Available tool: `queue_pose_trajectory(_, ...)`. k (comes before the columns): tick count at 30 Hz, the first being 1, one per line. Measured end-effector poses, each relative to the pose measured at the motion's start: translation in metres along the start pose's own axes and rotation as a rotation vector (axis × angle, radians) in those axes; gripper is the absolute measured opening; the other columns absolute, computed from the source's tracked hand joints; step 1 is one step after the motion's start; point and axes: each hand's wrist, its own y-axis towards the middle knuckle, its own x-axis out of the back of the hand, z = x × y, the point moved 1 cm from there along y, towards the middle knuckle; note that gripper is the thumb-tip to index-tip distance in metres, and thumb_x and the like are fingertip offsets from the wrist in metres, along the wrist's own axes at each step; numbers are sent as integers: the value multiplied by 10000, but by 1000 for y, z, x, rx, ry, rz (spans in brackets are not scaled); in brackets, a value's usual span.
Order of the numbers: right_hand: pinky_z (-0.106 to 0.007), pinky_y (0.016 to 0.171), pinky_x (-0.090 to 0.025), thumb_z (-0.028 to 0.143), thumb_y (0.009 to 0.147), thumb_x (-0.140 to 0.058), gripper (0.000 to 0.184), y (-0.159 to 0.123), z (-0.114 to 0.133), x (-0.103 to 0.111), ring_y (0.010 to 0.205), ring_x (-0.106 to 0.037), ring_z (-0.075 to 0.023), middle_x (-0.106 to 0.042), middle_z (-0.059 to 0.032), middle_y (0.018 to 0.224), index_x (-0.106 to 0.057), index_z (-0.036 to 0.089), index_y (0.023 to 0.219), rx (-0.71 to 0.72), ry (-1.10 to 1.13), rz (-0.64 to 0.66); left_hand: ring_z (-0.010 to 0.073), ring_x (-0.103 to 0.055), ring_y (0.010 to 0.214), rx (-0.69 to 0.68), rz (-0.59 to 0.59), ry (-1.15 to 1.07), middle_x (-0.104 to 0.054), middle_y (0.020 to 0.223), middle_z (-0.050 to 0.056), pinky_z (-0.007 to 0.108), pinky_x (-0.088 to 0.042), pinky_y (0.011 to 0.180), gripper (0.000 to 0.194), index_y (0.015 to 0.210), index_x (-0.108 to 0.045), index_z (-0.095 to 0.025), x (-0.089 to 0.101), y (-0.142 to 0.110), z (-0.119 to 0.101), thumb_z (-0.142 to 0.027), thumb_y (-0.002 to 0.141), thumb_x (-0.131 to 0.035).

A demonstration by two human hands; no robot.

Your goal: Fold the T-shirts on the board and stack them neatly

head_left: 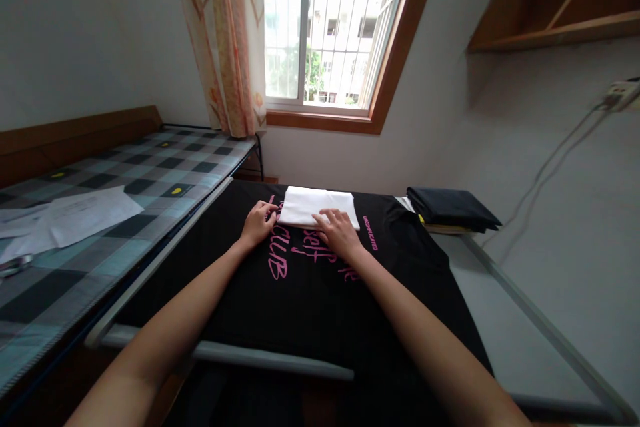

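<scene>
White cloth: lying on the shirt near its far side, already a neat rectangle; I judge its folding done or nearly so
Left hand: at the cloth's left edge, fingers curled; I cannot tell whether they pinch it
Right hand: laid over the near edge, fingers apart, clamped on nothing
Black shirt: spread flat over the table, unfolded
Dark stack: to the right, apart from the cloth

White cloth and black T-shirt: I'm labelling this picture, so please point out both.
White cloth [316,201], head view: middle of its upper face.
Black T-shirt [303,307], head view: plain, unprinted fabric near its middle.
</scene>
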Motion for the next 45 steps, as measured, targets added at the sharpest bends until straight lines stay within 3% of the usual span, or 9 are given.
queue_pose_trajectory(6, -414, 871, -382, 169, 941, -420, 448, 34, 8, 10, 1042, -517, -283, -575, -148, 1230, -507, 233, 1375, 233, -131, 94, 215, -602, 903, -32, 76, 46, -589, 961, 64, 376, -507, 832, 214, 1029, -683, -198, 3, -2, -13, -240, 869, -548)
queue_pose_trajectory(10, -379, 840, -399, 173, 937, -430, 403, 40, 4, 14, 980, -544, -256, -609, -135, 1121, -530, 183, 1328, 287, -140, 149, 279, -541, 1061, -264, 85, 184, -582, 1095, 93, 457, -427, 961, 395, 1205, -616, -233, 6, -4, -33, -335, 825, -647)
queue_pose_trajectory(13, -359, 834, -407, 175, 939, -441, 325, 44, 0, 20, 986, -540, -246, -610, -133, 1095, -578, 161, 1234, 251, -126, 131, 293, -514, 1116, -391, 124, 242, -579, 1164, 89, 474, -379, 1010, 457, 1244, -588, -272, 1, -5, -44, -363, 808, -689)
queue_pose_trajectory(19, -345, 819, -399, 172, 893, -529, 289, 49, -5, 41, 999, -519, -249, -604, -117, 1101, -594, 177, 1175, 206, -103, 85, 271, -532, 1054, -361, 25, 239, -609, 1102, 91, 464, -380, 1002, 327, 1236, -595, -254, -1, -1, -45, -210, 932, -482)
queue_pose_trajectory(26, -433, 908, -359, 391, 859, -615, 664, 34, 7, 33, 1083, -469, -323, -508, -170, 1287, -379, 210, 1453, 168, -125, 59, 252, -552, 957, -378, -7, 239, -624, 997, 97, 434, -411, 928, 315, 1199, -627, -225, 5, -2, -48, -245, 967, -415)
queue_pose_trajectory(33, -375, 807, -433, 201, 955, -370, 388, 29, 8, 20, 976, -564, -271, -595, -171, 1155, -548, 201, 1300, -104, -124, 150, 251, -553, 979, -391, -37, 241, -614, 1048, 97, 416, -407, 903, 309, 1227, -611, -240, 1, -5, -44, -278, 961, -457)
queue_pose_trajectory(37, -325, 748, -449, 233, 913, -441, 354, 38, -18, 54, 914, -620, -235, -618, -110, 1193, -584, 257, 1236, -240, 1, 161, 253, -547, 1057, -233, -93, 205, -554, 1156, 109, 389, -408, 921, 399, 1313, -536, -223, 1, -4, -35, -356, 938, -510)
queue_pose_trajectory(41, -300, 742, -443, 326, 849, -550, 267, 50, -67, 112, 898, -631, -236, -700, -67, 993, -678, 228, 1061, -266, 174, 207, 250, -561, 1076, -34, 6, 186, -559, 1136, 90, 395, -402, 934, 333, 1228, -588, -228, -1, -1, -26, -352, 930, -506)
queue_pose_trajectory(45, -275, 693, -474, 436, 730, -678, 355, 43, -109, 172, 823, -638, -212, -718, -58, 903, -715, 167, 959, -199, 505, 484, 259, -570, 1077, -5, 184, 191, -599, 1086, 80, 434, -378, 952, 259, 1062, -662, -216, -4, 0, -27, -348, 931, -482)
